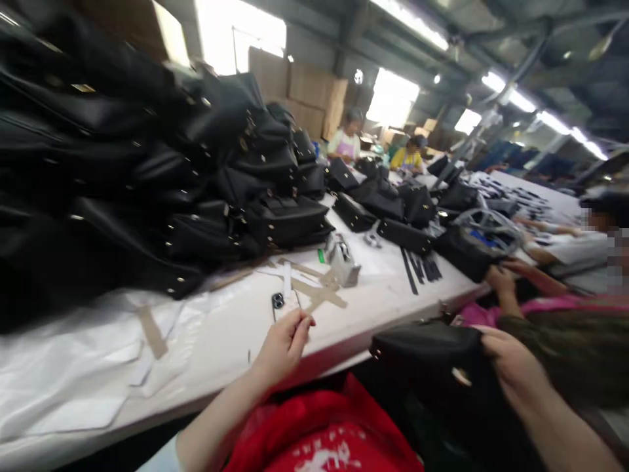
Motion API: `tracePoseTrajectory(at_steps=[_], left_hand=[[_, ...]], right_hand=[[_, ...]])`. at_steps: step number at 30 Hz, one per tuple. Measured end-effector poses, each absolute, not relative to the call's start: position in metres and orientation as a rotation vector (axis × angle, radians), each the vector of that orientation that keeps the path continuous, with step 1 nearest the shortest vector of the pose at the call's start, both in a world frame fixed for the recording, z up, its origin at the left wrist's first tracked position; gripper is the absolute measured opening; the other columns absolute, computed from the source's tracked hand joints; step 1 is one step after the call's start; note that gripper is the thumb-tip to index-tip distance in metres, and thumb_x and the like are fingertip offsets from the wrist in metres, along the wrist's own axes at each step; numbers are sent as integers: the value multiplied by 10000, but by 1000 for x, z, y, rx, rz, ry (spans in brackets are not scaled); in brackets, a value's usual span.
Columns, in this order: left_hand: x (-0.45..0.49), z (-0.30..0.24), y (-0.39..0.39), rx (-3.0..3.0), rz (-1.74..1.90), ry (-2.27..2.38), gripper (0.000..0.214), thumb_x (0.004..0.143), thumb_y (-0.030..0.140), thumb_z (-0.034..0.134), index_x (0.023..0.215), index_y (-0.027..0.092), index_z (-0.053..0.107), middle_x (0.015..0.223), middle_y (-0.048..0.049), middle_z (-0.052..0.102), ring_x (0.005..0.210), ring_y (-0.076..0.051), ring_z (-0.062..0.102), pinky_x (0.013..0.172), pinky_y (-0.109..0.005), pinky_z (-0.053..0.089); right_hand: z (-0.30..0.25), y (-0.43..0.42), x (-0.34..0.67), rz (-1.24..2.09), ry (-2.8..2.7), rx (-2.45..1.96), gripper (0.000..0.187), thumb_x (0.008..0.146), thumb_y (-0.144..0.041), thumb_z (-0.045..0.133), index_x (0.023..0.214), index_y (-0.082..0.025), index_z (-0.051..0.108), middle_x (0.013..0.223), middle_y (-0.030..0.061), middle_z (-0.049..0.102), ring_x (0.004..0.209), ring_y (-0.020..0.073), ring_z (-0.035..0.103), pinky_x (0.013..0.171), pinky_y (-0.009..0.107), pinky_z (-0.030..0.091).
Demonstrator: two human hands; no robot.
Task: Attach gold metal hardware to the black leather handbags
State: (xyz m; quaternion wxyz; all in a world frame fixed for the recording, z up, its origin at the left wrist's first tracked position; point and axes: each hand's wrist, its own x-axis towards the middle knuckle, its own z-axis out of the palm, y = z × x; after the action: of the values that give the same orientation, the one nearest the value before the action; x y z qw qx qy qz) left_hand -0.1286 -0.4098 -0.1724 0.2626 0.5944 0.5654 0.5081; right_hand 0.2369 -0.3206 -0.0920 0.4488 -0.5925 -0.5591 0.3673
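My right hand (515, 364) grips the upper right edge of a black leather-look bag (432, 357) with gold-coloured metal fittings. This bag hangs in front of the table edge, beside my red apron. Over the table's front edge, my left hand (285, 344) is closed in a pinch, thumb against the fingers. Whatever sits in that pinch, if anything, is too small to make out. Just beyond it lie a small black object (278, 301) with two round marks and some brown cardboard strips (319, 295). A grey tape dispenser (345, 267) stands farther back.
A tall heap of black bags (230, 177) fills the table's left and back. White sheets (88, 373) cover the near left. Black strips (417, 269) lie right of the dispenser. A co-worker's hand (502, 283) touches another black bag (464, 252) close by; other people work farther off.
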Motion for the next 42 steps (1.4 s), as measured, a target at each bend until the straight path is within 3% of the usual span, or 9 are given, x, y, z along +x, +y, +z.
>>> tracePoseTrajectory(at_steps=[3,8,11,15,21,29,39,42], left_hand=[[-93,-201,-409,1489,1196,1394,269,941,364,406,859,169,571,629,28,534,546,-104,467,555,-205,384],[-40,-224,-411,1438,989,1185,223,904,302,490,904,149,652,769,-23,653,661,-121,569,640,-228,455],[-14,-226,-410,1530,900,1127,168,876,252,551,880,161,692,823,-32,688,702,-125,597,675,-233,471],[13,-227,-406,1713,845,1017,100,839,240,633,882,176,696,794,-16,685,703,-120,604,682,-225,473],[26,-236,-396,1940,727,858,134,843,235,649,966,187,676,919,-37,681,828,-143,620,774,-245,481],[23,-243,-383,2047,656,818,126,890,268,596,902,183,688,859,-28,651,771,-124,607,707,-216,452],[17,-236,-377,2044,577,853,148,819,209,656,687,164,608,740,4,616,689,-113,565,638,-213,415],[14,-237,-381,1974,645,901,134,825,221,653,711,165,609,731,5,614,686,-114,569,650,-217,437]], right_hand=[[-159,-342,237,1237,-1190,-1607,189,548,-300,637,668,-160,678,664,102,691,731,290,671,612,367,532],[-226,-371,227,1628,-1013,-1611,325,631,-390,552,801,-159,706,798,74,726,789,274,673,710,369,538],[-226,-372,220,1788,-1030,-1513,303,686,-437,644,823,-174,706,797,47,724,736,224,663,678,320,523],[-219,-360,214,1880,-1198,-1469,318,646,-426,792,738,-149,665,668,17,687,547,148,591,527,255,456],[-222,-355,206,1863,-1071,-1461,349,599,-429,816,675,-144,630,585,-19,636,499,116,544,482,230,424],[-226,-352,208,1931,-972,-1447,349,583,-408,823,677,-148,610,581,-22,625,500,113,535,489,232,424],[-223,-352,203,1856,-1055,-1501,354,581,-425,804,636,-153,584,559,-32,581,510,108,492,496,237,377],[-224,-353,203,1834,-1054,-1524,352,583,-429,801,655,-151,597,577,-26,593,517,111,490,510,244,379]])
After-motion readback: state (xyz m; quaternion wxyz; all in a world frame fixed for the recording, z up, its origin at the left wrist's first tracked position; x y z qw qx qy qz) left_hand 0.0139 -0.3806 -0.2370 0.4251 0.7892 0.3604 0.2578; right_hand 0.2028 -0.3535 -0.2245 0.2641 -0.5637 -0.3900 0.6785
